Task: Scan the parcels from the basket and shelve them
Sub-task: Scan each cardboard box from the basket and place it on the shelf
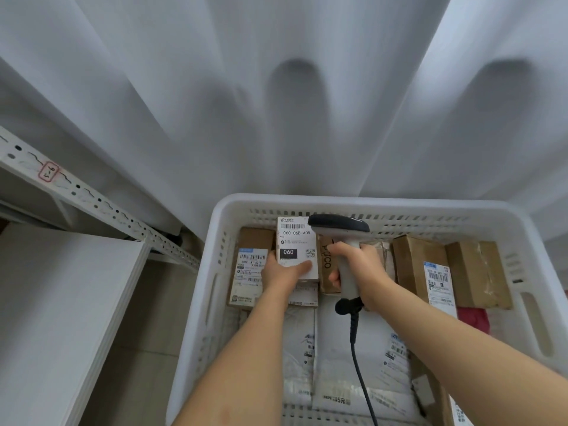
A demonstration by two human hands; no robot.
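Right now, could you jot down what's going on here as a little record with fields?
Left hand: holds a small parcel, its label reading 060-06B-A05 facing up
Right hand: grips a grey handheld scanner by the handle, its head beside the label
Scanner cable: black, trailing toward the viewer
Basket: white, slotted walls, holding brown boxes and grey mailer bags
Shelf: white, to the left of the basket
Stage: parcel held over the basket, not yet shelved
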